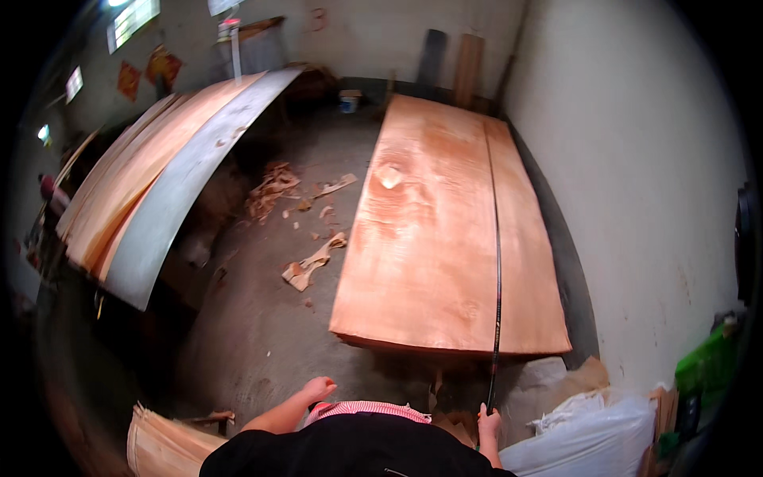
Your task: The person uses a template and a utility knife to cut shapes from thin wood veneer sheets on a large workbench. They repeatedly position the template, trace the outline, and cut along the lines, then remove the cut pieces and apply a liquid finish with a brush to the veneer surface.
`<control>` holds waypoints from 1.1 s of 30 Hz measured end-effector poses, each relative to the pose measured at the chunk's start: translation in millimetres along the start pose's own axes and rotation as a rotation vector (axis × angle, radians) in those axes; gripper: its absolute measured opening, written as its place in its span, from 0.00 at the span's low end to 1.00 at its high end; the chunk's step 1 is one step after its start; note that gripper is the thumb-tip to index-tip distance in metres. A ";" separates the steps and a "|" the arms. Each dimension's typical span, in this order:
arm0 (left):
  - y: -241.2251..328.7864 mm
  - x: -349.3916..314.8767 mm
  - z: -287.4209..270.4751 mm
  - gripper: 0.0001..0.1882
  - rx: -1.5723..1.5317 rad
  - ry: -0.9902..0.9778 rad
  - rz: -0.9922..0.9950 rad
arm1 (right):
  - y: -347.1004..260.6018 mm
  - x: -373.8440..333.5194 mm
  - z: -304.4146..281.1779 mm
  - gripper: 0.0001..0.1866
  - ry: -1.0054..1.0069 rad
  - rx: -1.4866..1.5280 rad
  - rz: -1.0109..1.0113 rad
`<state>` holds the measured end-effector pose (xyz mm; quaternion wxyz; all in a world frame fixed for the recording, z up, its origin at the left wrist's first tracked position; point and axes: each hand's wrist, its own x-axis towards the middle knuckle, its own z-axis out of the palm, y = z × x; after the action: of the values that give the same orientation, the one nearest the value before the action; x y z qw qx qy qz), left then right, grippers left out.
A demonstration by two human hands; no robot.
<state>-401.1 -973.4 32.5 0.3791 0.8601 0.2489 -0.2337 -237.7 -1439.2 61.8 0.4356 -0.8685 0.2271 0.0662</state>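
Observation:
My right hand (pixel 489 421) is wrapped round the near end of a long, thin dark rod (pixel 498 286). The rod stretches away from me over a tall stack of reddish-brown wood veneer sheets (pixel 421 294), right of the stack's middle. Its thin far part reaches toward the back edge; whether it touches the top sheet I cannot tell. My left hand (pixel 320 388) hangs in front of me, just short of the stack's near left corner. Its fingers are curled in, and nothing shows in them.
A table on the left bears veneer sheets (pixel 147 167) and a grey sheet (pixel 187 191). Veneer scraps (pixel 314 262) litter the floor between. White sacking (pixel 588 437) lies near right, more veneer (pixel 163 445) near left. A white wall (pixel 636 199) flanks the stack; a bucket (pixel 350 101) stands behind.

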 end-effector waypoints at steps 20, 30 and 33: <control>-302.6 -94.2 -184.5 0.18 -0.297 0.489 -0.366 | -335.1 -184.8 404.4 0.18 -0.685 0.155 -0.230; -383.1 -92.0 -289.4 0.20 -0.482 0.625 -0.639 | -489.5 -260.1 669.3 0.14 -1.004 0.210 -0.252; -412.3 -92.9 -313.2 0.19 -0.567 0.807 -0.709 | -540.9 -292.5 727.5 0.15 -1.079 0.202 -0.229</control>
<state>-655.1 -513.3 55.4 0.3681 0.6110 0.6969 0.0741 -192.6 -488.5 101.3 0.5755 -0.6846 -0.1183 0.4314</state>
